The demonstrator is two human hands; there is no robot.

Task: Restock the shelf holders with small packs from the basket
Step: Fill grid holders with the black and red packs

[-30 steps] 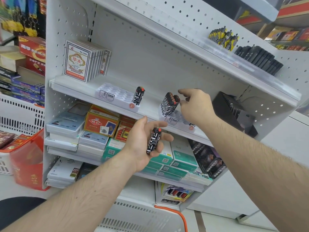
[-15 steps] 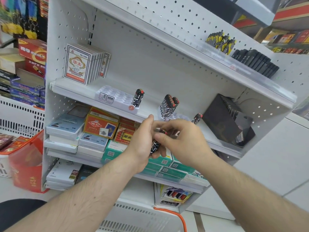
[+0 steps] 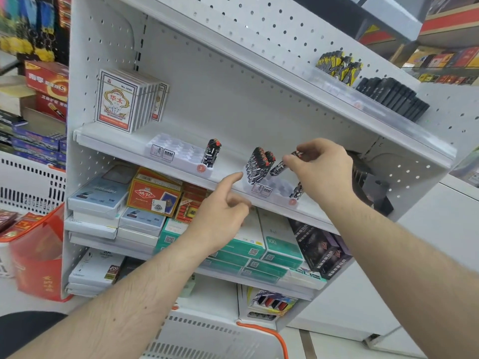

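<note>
My right hand pinches a small black-and-white patterned pack with a red tip, tilted above the right white holder on the middle shelf. A few matching packs stand at that holder's left end and one at its right front. My left hand hovers just below the shelf edge, index finger stretched toward the holder, holding nothing. A second white holder to the left carries a single pack.
A stack of white card boxes stands at the shelf's left end, and a black display box at its right. Boxes fill the lower shelves. A red basket sits low left. Dark packs line the top shelf.
My right hand took the pack from my left hand and lifted it up to the right holder. My left hand let go and now points upward, holding nothing.
</note>
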